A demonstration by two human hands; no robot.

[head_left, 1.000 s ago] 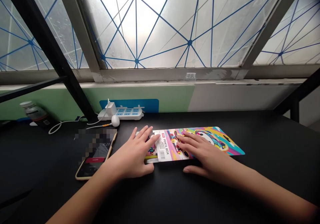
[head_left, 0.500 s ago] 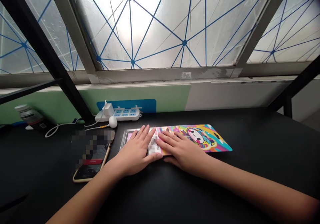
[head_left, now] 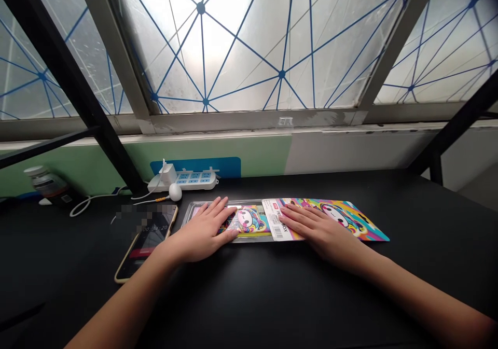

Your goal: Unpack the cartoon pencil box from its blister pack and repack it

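A clear plastic blister tray (head_left: pixel 249 239) lies on the black desk, with a colourful box printed with a cartoon face (head_left: pixel 249 219) inside. My left hand (head_left: pixel 206 232) rests flat over the tray's left part, fingers stretched out. A bright printed backing card (head_left: pixel 354 219) with a white barcode end overlaps the right part of the tray and reaches out past it. My right hand (head_left: pixel 317 229) lies flat on this card, fingers extended together and pressing on it. The tray's left part is mostly hidden under my left hand.
Left of the tray lies a phone (head_left: pixel 150 240) in a pale case. Behind it are a white power strip (head_left: pixel 194 179), a round white plug-like piece (head_left: pixel 175 192) and cables. A bottle (head_left: pixel 49 183) stands at the far left, near a black metal post (head_left: pixel 116 152).
My right hand has moved right and the backing card has slid right with it, uncovering the cartoon-faced box in the tray. My left hand has shifted slightly left.
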